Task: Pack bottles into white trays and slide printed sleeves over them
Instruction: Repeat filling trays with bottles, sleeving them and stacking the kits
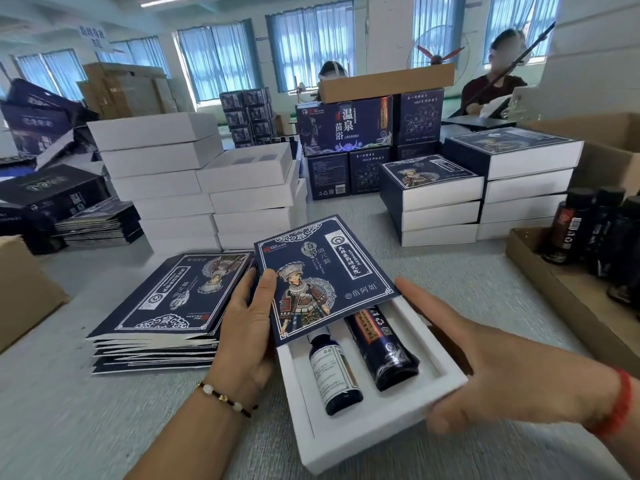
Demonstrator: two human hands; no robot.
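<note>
A white tray (367, 431) lies on the table in front of me with two dark bottles in it: a small blue bottle (334, 370) on the left and a taller dark bottle (384, 351) on the right. A navy printed sleeve (322, 275) covers the tray's far half. My left hand (247, 323) grips the sleeve's left edge, thumb on top. My right hand (485, 362) holds the tray's right side, fingers along its wall and under its near corner.
A pile of flat navy sleeves (166, 306) lies to the left. Stacks of white trays (166, 178) stand behind, sleeved boxes (485, 188) at the back right. A cardboard box with dark bottles (599, 233) sits at the right edge. Two people work at the far side.
</note>
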